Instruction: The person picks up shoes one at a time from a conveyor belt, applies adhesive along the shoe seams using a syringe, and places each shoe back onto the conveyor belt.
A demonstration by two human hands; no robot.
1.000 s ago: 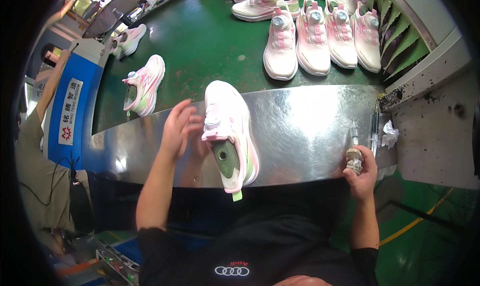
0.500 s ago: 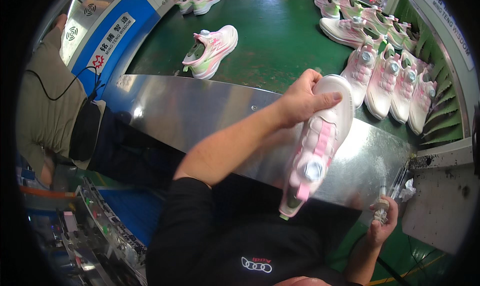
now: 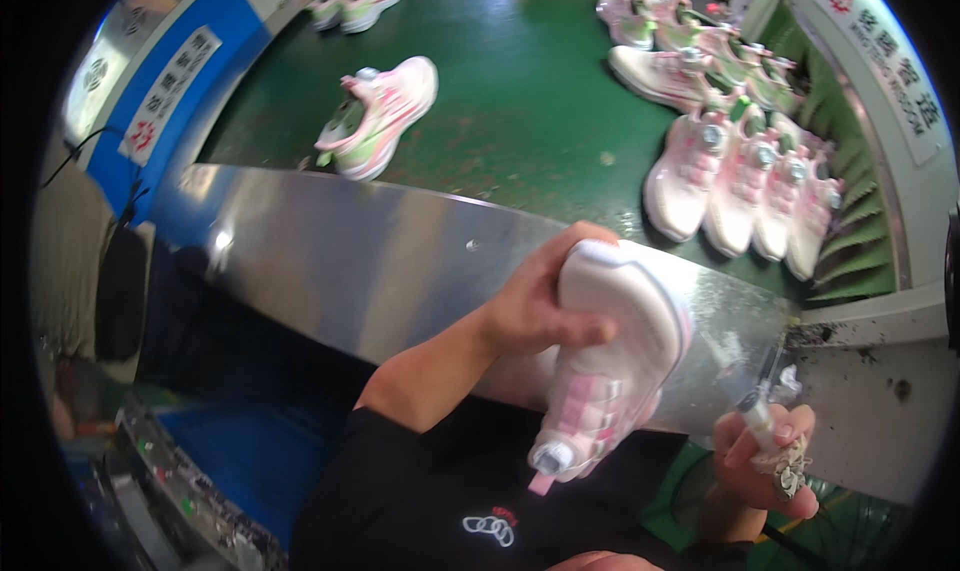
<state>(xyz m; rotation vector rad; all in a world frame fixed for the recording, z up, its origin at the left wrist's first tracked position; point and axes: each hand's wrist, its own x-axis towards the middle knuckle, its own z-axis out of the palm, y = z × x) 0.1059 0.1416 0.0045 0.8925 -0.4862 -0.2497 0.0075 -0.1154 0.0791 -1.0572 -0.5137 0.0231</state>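
Note:
My left hand [image 3: 545, 306] grips a white and pink sneaker [image 3: 635, 321] by its toe, thumb over the upper and fingers toward the sole. The shoe's toe points up and away; its dial and pink pull tab hang toward my chest. At the lower right, my right hand [image 3: 745, 466] is closed around a slim translucent tube [image 3: 752, 411] that looks like a syringe, blurred toward its tip. A crumpled whitish piece [image 3: 785, 468] shows among the same fingers. The tube and the sneaker are apart.
A metal ledge [image 3: 330, 241] edges a green belt [image 3: 520, 101]. One sneaker [image 3: 385, 116] lies left on the belt, a pair [image 3: 358, 3] behind it. Several more sneakers [image 3: 733, 181] crowd the right, beside green strip curtains [image 3: 860, 211]. Another person [image 3: 75, 281] is at far left.
My left hand has brought the sneaker nearer and lower, tilting it to show more of the toe's side. My right hand has turned and raised the tube's tip. The view has shifted slightly.

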